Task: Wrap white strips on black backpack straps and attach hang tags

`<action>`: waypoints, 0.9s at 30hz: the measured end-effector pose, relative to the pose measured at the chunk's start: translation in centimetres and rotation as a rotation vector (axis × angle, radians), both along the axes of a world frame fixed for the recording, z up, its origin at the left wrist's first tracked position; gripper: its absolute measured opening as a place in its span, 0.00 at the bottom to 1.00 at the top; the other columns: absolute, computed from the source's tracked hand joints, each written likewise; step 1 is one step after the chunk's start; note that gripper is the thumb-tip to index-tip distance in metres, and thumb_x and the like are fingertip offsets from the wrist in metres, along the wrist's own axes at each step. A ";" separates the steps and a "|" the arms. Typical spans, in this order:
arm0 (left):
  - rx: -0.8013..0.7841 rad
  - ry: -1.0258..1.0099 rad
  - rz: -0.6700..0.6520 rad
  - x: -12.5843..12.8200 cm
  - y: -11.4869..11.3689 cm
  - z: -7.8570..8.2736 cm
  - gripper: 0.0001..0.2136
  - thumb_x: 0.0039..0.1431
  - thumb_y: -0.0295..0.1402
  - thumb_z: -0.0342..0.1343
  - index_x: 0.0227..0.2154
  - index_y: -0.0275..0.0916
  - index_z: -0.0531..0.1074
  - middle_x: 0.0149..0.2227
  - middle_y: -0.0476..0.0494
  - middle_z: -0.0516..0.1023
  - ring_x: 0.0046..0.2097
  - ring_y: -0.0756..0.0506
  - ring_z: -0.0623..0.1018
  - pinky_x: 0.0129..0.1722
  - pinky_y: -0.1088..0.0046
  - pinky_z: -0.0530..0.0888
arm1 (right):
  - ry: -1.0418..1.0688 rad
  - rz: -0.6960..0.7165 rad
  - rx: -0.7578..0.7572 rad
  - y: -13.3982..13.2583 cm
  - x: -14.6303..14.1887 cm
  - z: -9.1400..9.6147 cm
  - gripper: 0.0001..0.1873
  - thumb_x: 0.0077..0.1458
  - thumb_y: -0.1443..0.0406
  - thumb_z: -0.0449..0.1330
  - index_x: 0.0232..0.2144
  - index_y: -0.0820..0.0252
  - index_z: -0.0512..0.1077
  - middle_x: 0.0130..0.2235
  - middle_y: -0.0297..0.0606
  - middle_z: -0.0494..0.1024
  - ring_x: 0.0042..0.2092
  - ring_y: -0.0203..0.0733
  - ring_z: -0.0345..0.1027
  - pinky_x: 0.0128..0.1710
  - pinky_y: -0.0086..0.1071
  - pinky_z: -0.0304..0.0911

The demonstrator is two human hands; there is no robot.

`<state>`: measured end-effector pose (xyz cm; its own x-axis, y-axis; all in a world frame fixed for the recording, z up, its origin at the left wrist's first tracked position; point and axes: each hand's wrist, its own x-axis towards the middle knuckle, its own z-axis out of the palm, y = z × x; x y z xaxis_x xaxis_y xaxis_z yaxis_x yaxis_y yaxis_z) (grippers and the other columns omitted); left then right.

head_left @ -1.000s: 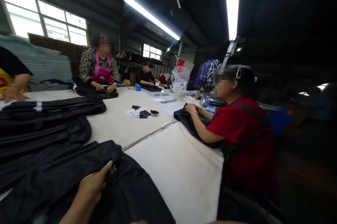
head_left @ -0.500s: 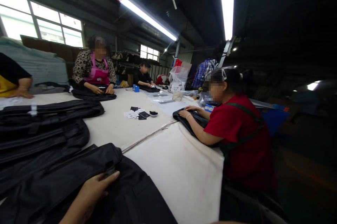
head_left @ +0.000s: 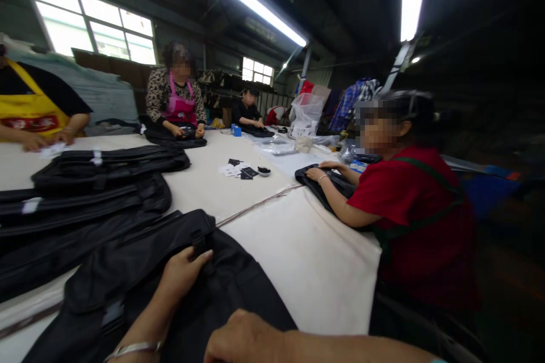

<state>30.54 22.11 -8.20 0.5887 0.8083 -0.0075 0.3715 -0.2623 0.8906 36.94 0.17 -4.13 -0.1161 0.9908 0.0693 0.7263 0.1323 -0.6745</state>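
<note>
A black garment [head_left: 238,289] lies spread on the white-covered table [head_left: 306,255] in front of me. My left hand [head_left: 183,272] rests on it with the fingers curled into the fabric and the thumb reaching towards a small black tab [head_left: 200,243] at the garment's edge. A thin bracelet sits on that wrist. My right hand [head_left: 242,340] is at the bottom edge, closed like a fist over the same garment, and what its fingers hold is hidden.
More black garments [head_left: 85,198] are piled to my left. A person in a red top [head_left: 409,204] at the right handles another dark garment [head_left: 323,187]. Small tags [head_left: 240,171] lie mid-table. Other people sit at the far side, and a plastic bag [head_left: 304,116] stands behind.
The view has swung left and down. My left hand has curled onto the fabric near the tab, and my right hand has come into view at the bottom.
</note>
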 end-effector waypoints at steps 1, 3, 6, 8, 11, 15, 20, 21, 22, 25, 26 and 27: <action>-0.045 -0.021 0.007 -0.1 -0.2 0.1 0.21 0.42 0.52 0.61 0.25 0.36 0.75 0.23 0.45 0.77 0.29 0.42 0.76 0.28 0.70 0.69 | -0.018 0.014 -0.013 0.0 0.1 0.2 0.03 0.53 0.64 0.63 0.31 0.57 0.74 0.31 0.33 0.79 0.36 0.40 0.73 0.44 0.34 0.65; -0.136 -0.061 0.010 -0.1 -0.6 0.2 0.22 0.42 0.53 0.60 0.25 0.35 0.74 0.23 0.44 0.76 0.25 0.45 0.73 0.24 0.72 0.67 | -0.031 -0.014 -0.025 0.0 0.4 1.0 0.05 0.55 0.63 0.60 0.33 0.57 0.75 0.34 0.35 0.80 0.37 0.40 0.73 0.44 0.32 0.63; -0.249 -0.107 0.026 -0.1 -0.7 0.0 0.23 0.42 0.54 0.61 0.24 0.35 0.73 0.27 0.41 0.77 0.23 0.48 0.71 0.22 0.73 0.66 | 0.090 -0.058 -0.037 0.4 1.6 2.3 0.08 0.56 0.60 0.59 0.33 0.58 0.75 0.33 0.34 0.79 0.35 0.38 0.72 0.37 0.28 0.63; -0.329 -0.137 0.038 -0.3 -0.7 -0.1 0.23 0.41 0.54 0.63 0.23 0.35 0.71 0.28 0.40 0.78 0.24 0.49 0.71 0.22 0.74 0.66 | 0.174 -0.113 -0.029 1.4 2.7 2.6 0.09 0.57 0.60 0.58 0.32 0.59 0.75 0.31 0.33 0.78 0.33 0.37 0.70 0.34 0.28 0.62; -0.445 -0.187 0.004 -0.6 -0.6 -0.1 0.23 0.40 0.54 0.64 0.26 0.36 0.71 0.31 0.41 0.78 0.28 0.49 0.72 0.25 0.75 0.67 | 0.290 -0.266 -0.026 3.7 4.3 1.7 0.10 0.57 0.62 0.55 0.29 0.60 0.73 0.30 0.34 0.77 0.33 0.37 0.70 0.35 0.29 0.63; -0.515 -0.227 0.024 -0.8 -0.5 -0.4 0.24 0.39 0.55 0.64 0.26 0.36 0.70 0.26 0.48 0.71 0.28 0.51 0.69 0.27 0.75 0.67 | 0.397 -0.402 -0.105 7.0 5.7 -0.7 0.06 0.54 0.65 0.55 0.30 0.61 0.71 0.28 0.35 0.76 0.29 0.36 0.72 0.27 0.26 0.63; -0.524 -0.251 0.070 -0.5 -0.3 -0.8 0.24 0.38 0.54 0.66 0.22 0.38 0.66 0.23 0.52 0.65 0.27 0.52 0.67 0.25 0.77 0.62 | 0.323 -0.436 -0.087 10.1 6.4 -2.0 0.07 0.53 0.70 0.54 0.32 0.61 0.72 0.30 0.34 0.77 0.26 0.33 0.72 0.26 0.24 0.62; -0.527 -0.252 0.078 -0.4 -0.3 -0.8 0.24 0.38 0.54 0.66 0.22 0.37 0.67 0.24 0.52 0.65 0.27 0.51 0.67 0.24 0.77 0.62 | 0.302 -0.447 -0.086 10.6 6.4 -2.0 0.08 0.53 0.71 0.53 0.33 0.61 0.73 0.31 0.35 0.78 0.25 0.32 0.71 0.26 0.24 0.63; -0.532 -0.250 0.087 -0.4 -0.3 -0.8 0.24 0.38 0.54 0.66 0.23 0.37 0.67 0.24 0.51 0.66 0.28 0.51 0.68 0.24 0.77 0.62 | 0.276 -0.459 -0.087 11.0 6.5 -2.0 0.08 0.53 0.71 0.54 0.33 0.61 0.73 0.32 0.35 0.78 0.24 0.31 0.71 0.27 0.24 0.63; -0.571 -0.255 0.103 -0.5 -0.3 -0.6 0.24 0.37 0.54 0.66 0.25 0.37 0.71 0.25 0.50 0.68 0.29 0.51 0.69 0.26 0.77 0.64 | 0.170 -0.464 -0.072 11.9 6.6 -1.9 0.09 0.52 0.70 0.55 0.32 0.60 0.75 0.29 0.33 0.78 0.23 0.32 0.69 0.28 0.26 0.63; -0.587 -0.263 0.103 -0.6 -0.3 -0.5 0.24 0.37 0.53 0.67 0.26 0.36 0.71 0.25 0.50 0.68 0.29 0.51 0.69 0.26 0.76 0.66 | 0.142 -0.460 -0.059 12.1 6.6 -1.9 0.09 0.51 0.69 0.56 0.31 0.60 0.76 0.27 0.33 0.77 0.24 0.33 0.69 0.28 0.27 0.63; -0.604 -0.273 0.098 -0.6 -0.3 -0.4 0.24 0.36 0.53 0.67 0.26 0.36 0.72 0.25 0.49 0.69 0.29 0.51 0.70 0.27 0.76 0.67 | 0.123 -0.460 -0.042 12.2 6.5 -1.9 0.09 0.51 0.69 0.56 0.30 0.59 0.77 0.26 0.33 0.77 0.25 0.34 0.69 0.29 0.27 0.64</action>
<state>29.90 21.79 -8.61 0.5575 0.7589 -0.3365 0.1087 0.3351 0.9359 43.48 12.34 -6.07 0.3418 0.9397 0.0137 0.6172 -0.2135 -0.7573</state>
